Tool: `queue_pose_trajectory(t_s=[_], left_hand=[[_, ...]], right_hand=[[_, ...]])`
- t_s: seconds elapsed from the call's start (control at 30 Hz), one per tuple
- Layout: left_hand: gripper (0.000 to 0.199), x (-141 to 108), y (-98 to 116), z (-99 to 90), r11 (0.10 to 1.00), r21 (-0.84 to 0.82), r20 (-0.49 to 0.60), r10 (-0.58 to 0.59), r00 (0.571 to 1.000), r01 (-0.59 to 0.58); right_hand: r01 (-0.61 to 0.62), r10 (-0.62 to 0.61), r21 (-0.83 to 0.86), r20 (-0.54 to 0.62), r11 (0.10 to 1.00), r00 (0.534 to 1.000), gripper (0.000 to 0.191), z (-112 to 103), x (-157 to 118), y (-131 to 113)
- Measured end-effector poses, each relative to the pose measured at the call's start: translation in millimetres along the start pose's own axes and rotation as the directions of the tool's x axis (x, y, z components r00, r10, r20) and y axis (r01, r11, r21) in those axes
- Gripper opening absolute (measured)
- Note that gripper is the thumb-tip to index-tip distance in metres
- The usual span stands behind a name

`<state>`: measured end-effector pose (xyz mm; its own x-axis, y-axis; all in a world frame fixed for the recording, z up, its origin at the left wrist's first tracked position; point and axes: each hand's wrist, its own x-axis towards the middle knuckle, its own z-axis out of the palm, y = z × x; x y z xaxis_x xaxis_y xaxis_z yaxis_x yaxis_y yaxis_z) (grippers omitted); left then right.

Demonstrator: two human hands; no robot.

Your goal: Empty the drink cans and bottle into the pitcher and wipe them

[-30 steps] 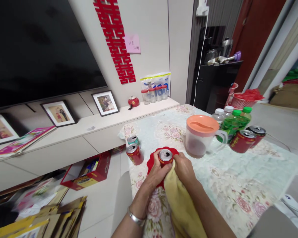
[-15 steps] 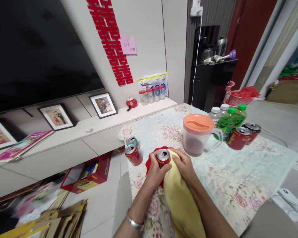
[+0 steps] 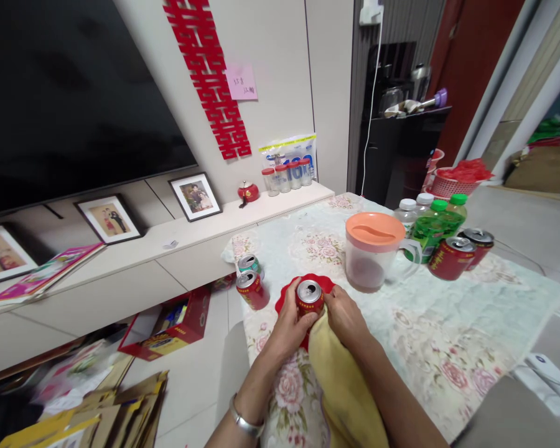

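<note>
An opened red drink can [image 3: 310, 297] stands upright over a red scalloped mat [image 3: 318, 279]. My left hand [image 3: 287, 326] is closed around the can's left and near side, thumb across its front. My right hand [image 3: 348, 316] pinches a yellow cloth [image 3: 343, 379] against the can's right side. The cloth hangs down toward me between my forearms. To the left stand another red can [image 3: 252, 291] and a teal can [image 3: 249, 264] behind it. A clear pitcher with an orange lid [image 3: 374, 230] stands beyond my right hand.
At the table's right are a red can [image 3: 452, 258], a darker-topped can [image 3: 480, 246] and several bottles [image 3: 432, 227]. A flowered cloth [image 3: 429, 348] covers the table. Left of it, a low cabinet [image 3: 135, 280] holds framed photos. An open red box [image 3: 170, 330] lies on the floor.
My right hand and the cloth's top have slid down the can's right side, off its rim, so the top shows more fully. My left hand keeps its hold.
</note>
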<state>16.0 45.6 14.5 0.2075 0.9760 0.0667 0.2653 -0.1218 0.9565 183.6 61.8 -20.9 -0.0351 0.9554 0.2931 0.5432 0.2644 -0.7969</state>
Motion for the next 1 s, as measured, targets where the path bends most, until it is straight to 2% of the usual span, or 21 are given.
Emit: queue_pose_trajectory(t_s=[0.17,0.3,0.43,0.57,0.73,0.87,1.0], left_hand=[[0.082,4.6,-0.9,-1.8,0.991,0.127,-0.062,0.057,0.996,-0.049],[0.073,6.6,2.3,-0.1,0.983,0.177,-0.122,0.066,0.99,-0.043],[0.066,7.2,1.4,3.6,0.98,0.197,-0.181,0.073,0.981,-0.037],[0.076,7.5,0.2,-0.7,0.982,0.186,-0.126,0.068,0.99,-0.043],[0.08,6.4,5.6,-12.6,0.987,0.159,-0.012,-0.025,1.0,0.026],[0.076,5.0,6.1,-15.8,0.988,0.154,0.003,0.009,1.0,-0.009],[0.071,3.8,4.6,-14.8,0.992,0.12,-0.011,0.039,0.999,-0.037]], right_hand=[[-0.014,0.023,0.186,-0.049,0.982,0.999,0.025,-4.6,2.8,-4.2],[-0.009,0.039,0.402,-0.066,0.915,0.997,0.035,-11.1,2.3,-13.8],[0.025,0.018,0.493,-0.082,0.87,0.997,0.04,-12.6,0.6,-20.6],[0.039,0.013,0.454,-0.109,0.89,0.994,0.038,-8.5,0.9,-17.1],[0.053,-0.013,0.307,-0.131,0.95,0.991,0.035,-1.8,1.8,-5.4],[0.08,-0.064,0.209,-0.084,0.975,0.994,0.034,3.7,0.5,1.4],[0.063,-0.057,0.138,-0.052,0.988,0.997,0.02,11.3,-3.2,6.1]])
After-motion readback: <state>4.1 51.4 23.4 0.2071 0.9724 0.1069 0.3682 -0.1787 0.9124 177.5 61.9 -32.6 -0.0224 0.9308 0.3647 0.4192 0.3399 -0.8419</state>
